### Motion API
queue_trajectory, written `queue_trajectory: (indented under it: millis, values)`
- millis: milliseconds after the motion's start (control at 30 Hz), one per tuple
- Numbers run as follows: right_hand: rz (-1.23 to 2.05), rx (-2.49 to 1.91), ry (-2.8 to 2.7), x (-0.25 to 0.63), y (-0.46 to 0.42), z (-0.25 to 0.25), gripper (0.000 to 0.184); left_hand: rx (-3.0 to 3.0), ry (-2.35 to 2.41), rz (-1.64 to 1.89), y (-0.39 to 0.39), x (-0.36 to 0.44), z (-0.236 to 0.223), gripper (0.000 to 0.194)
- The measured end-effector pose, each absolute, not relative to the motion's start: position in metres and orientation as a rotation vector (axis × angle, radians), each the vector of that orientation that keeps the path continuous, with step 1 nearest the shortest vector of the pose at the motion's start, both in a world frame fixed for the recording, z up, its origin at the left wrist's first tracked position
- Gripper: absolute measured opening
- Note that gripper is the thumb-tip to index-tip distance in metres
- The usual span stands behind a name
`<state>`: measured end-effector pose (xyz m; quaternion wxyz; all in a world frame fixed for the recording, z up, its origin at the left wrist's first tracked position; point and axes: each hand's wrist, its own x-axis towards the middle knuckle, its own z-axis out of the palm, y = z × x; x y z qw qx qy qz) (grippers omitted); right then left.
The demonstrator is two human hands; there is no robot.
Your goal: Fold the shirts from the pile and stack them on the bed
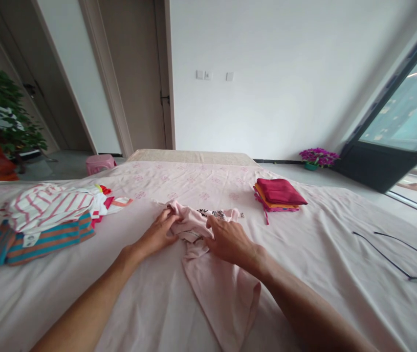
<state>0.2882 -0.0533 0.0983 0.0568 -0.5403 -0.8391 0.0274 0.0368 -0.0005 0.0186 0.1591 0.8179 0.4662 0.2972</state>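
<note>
A pale pink garment [217, 288] with a dark printed pattern near its far edge lies bunched on the sheet in front of me. One part of it stretches toward me, under my right forearm. My left hand [161, 230] grips the bunched cloth at its left side, thumb and fingers closed on the fabric. On the other side, my right hand [226, 239] pinches a fold of the same garment, its fingers curled over the cloth. Some fingertips of both hands are hidden in the folds.
Loose striped clothes [52, 210] are heaped at the left. A folded stack of red and orange cloth [281, 191] sits at the right, with eyeglasses [408, 274] nearer me. The pink floral sheet [149, 298] covers the surface. Beyond its far side stands a pink stool [100, 163].
</note>
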Motion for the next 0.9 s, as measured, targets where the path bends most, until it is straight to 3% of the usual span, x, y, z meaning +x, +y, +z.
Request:
queue_trajectory:
  millis: [100, 233, 433, 567, 767, 900]
  values:
    - [0.111, -1.472, -2.67, 0.284, -0.065, 0.095, 0.025, 2.453, 1.455, 0.824, 0.0, 0.04, 0.014, 0.033]
    - [0.082, -1.338, -2.763, 0.273, -0.083, 0.083, 0.043, 2.523, 1.642, 0.806, 0.001, 0.038, 0.017, 0.027]
    - [0.011, -1.383, -2.783, 0.275, -0.069, 0.084, 0.01, 2.481, 1.765, 1.122, 0.006, 0.025, 0.021, 0.021]
    - [-0.009, -1.579, -2.534, 0.295, -0.049, 0.108, 0.013, 2.253, 1.848, 1.345, 0.01, 0.017, 0.024, 0.024]
    - [0.225, -1.434, -2.639, 0.307, -0.052, 0.113, 0.011, 1.792, 1.929, 1.36, 0.01, 0.014, 0.029, 0.024]
    - [0.034, -1.525, -2.511, 0.298, -0.048, 0.1, 0.014, 1.428, 1.645, 1.479, 0.011, 0.014, 0.027, 0.025]
